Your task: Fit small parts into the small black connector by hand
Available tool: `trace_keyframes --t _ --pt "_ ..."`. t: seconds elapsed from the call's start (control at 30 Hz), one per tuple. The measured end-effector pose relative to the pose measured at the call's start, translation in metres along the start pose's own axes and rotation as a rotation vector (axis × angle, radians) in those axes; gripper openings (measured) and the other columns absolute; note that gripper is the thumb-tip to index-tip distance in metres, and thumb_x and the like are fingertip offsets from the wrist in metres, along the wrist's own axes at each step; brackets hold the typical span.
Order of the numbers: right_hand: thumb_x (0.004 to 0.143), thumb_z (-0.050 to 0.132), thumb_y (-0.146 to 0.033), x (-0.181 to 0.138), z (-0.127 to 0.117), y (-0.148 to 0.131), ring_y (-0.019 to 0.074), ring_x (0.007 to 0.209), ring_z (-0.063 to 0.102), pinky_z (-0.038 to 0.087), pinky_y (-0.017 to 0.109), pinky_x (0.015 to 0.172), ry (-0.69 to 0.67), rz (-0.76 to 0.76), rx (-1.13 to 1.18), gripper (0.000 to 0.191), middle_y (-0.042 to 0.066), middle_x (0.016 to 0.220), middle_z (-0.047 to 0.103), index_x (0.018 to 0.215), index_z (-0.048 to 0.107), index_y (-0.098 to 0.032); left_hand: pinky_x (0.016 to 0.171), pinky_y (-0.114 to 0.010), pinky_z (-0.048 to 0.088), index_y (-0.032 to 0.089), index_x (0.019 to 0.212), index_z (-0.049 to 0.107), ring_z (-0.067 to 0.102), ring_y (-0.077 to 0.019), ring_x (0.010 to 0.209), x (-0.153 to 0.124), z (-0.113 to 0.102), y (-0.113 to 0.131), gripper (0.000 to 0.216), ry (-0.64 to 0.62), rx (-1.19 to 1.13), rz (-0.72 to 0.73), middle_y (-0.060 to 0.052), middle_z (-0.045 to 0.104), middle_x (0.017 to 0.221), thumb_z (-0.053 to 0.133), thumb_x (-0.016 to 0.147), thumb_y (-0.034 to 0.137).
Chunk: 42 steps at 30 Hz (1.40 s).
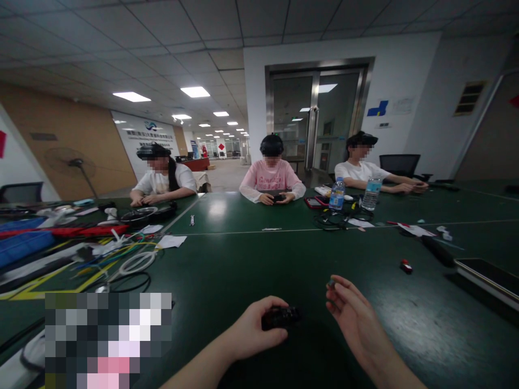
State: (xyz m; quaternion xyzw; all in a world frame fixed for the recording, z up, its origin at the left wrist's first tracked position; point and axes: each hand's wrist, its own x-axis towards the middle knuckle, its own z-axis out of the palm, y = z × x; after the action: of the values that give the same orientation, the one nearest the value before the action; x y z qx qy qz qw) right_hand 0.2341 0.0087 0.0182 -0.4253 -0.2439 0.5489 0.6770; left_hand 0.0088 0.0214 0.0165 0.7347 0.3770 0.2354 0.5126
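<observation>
My left hand (259, 327) is wrapped around a small black object (281, 317) with a shiny, uneven top, low over the green table (227, 270). Its exact kind does not show. To the right, my right hand (357, 313) is raised a little above the table. Its thumb and index finger pinch a tiny bluish-grey piece (331, 281), too small to name. The two hands are apart. A small red and dark object (406, 266) lies on the table beyond my right hand.
Cables (138, 262) and blue trays (24, 246) crowd the left side. Two water bottles (337, 193) stand at the back right, near black cables. A phone-like slab (488, 273) lies far right. Three people wearing headsets sit across the table. A white paper (172, 241) lies left of centre.
</observation>
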Motion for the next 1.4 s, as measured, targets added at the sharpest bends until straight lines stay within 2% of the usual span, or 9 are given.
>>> trace_keyframes --t 0.57,0.83,1.1,1.4 --pt "0.057 0.080 -0.036 0.0008 -0.0015 0.0025 0.0178 0.073 0.058 0.047 0.028 0.062 -0.007 0.020 0.005 0.031 -0.001 0.078 0.065 0.083 0.069 -0.024 0.074 -0.028 0.046 0.020 0.114 0.052 0.056 -0.0176 0.084 0.0017 0.0014 -0.0063 0.041 -0.007 -0.005 0.005 -0.003 0.058 0.098 0.062 0.075 0.021" --pt "0.055 0.082 -0.037 -0.0005 0.0002 0.0008 0.0159 0.074 0.057 0.046 0.026 0.062 -0.021 0.048 0.012 0.035 -0.002 0.079 0.066 0.085 0.069 -0.026 0.079 -0.030 0.046 0.019 0.113 0.053 0.056 -0.0187 0.089 0.0002 0.0006 0.0009 0.041 0.007 0.018 0.006 -0.003 0.058 0.099 0.063 0.073 0.019" --pt "0.055 0.082 -0.035 -0.0007 0.0004 0.0013 0.0174 0.074 0.058 0.047 0.027 0.061 -0.011 0.036 0.008 0.034 -0.001 0.079 0.067 0.085 0.069 -0.025 0.078 -0.030 0.045 0.019 0.115 0.052 0.056 -0.0184 0.088 0.0016 0.0014 -0.0053 0.042 -0.008 -0.017 0.007 -0.003 0.057 0.100 0.063 0.074 0.020" --pt "0.046 0.087 -0.039 -0.0018 0.0036 -0.0004 0.0149 0.073 0.056 0.046 0.024 0.061 -0.011 0.059 0.026 0.044 -0.002 0.076 0.067 0.084 0.068 -0.023 0.078 -0.031 0.045 0.018 0.114 0.052 0.056 -0.0191 0.088 0.0021 0.0016 -0.0066 0.042 0.000 -0.023 0.029 -0.004 0.059 0.100 0.063 0.073 0.019"
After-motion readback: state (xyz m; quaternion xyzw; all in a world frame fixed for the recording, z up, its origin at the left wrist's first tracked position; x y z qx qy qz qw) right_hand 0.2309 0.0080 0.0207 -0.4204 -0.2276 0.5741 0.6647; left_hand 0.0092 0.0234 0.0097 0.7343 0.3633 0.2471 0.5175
